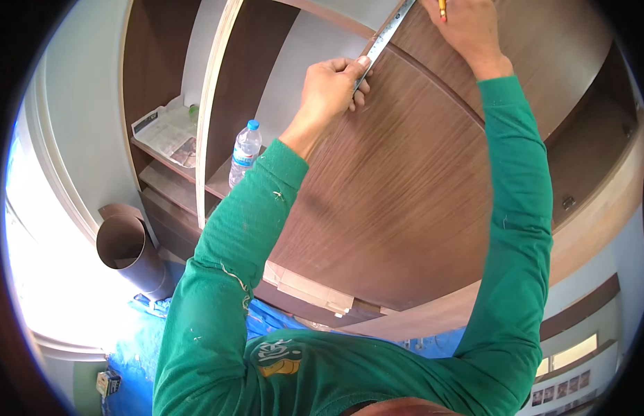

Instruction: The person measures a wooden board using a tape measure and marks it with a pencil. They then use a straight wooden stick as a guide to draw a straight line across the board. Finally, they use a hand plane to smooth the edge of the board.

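At the top centre of the frame, the left hand [333, 84] pinches a silver measuring strip [386, 38], thumb on top, at the edge of a brown wood-grain panel [391, 208] that fills the middle. At the upper right, the right hand [469, 31] holds a yellow pencil [442, 10]. Both sleeves are green. Left of centre stands a clear bottle [245, 147] with a blue cap; at upper left, newspaper [168, 137] lies on a shelf. A brown rolled sheet [143, 267] stands at the left, and blue sheeting [136, 353] spreads at lower left, near a small box [108, 383].
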Tool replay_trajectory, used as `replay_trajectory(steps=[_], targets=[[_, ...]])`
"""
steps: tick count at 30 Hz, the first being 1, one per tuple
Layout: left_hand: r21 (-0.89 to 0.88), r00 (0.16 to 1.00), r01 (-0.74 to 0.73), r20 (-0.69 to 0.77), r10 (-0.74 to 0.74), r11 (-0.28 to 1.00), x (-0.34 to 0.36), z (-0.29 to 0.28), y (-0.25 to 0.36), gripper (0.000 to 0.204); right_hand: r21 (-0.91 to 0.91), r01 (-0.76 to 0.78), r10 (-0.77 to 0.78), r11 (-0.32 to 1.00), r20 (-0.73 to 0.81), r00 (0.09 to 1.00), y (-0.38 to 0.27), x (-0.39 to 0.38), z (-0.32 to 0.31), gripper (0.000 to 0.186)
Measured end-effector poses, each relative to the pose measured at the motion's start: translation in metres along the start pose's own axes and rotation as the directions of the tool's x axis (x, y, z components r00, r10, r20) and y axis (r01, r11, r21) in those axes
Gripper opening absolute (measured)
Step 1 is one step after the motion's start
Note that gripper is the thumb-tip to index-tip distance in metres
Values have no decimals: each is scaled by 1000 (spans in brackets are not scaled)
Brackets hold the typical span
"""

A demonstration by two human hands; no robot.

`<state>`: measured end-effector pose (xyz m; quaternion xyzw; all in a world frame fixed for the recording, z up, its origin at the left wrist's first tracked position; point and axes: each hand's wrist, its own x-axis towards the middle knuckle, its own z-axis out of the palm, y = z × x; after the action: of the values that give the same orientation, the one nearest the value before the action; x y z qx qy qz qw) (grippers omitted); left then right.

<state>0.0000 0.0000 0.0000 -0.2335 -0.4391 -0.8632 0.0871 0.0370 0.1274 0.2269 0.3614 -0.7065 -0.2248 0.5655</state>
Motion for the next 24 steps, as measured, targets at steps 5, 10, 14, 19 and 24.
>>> replay_trajectory(steps=[5,10,14,19,24], targets=[[16,1000,-14,11,14,1000,15,-4,-3,34,-137,215,-223,967,-52,973,-2,-12,10,46],[44,1000,17,-25,-16,999,16,-4,-4,34,-158,216,-232,964,-92,968,-2,-18,19,50],[96,998,26,-61,-20,995,14,-1,3,38,-135,193,-211,972,-136,968,-2,-19,22,52],[133,993,71,-105,-57,989,18,-4,9,42,-120,158,-175,980,-145,974,-4,-19,25,58],[116,993,88,-90,-78,989,25,-2,10,43,-128,151,-171,980,-169,971,2,-19,27,59]])
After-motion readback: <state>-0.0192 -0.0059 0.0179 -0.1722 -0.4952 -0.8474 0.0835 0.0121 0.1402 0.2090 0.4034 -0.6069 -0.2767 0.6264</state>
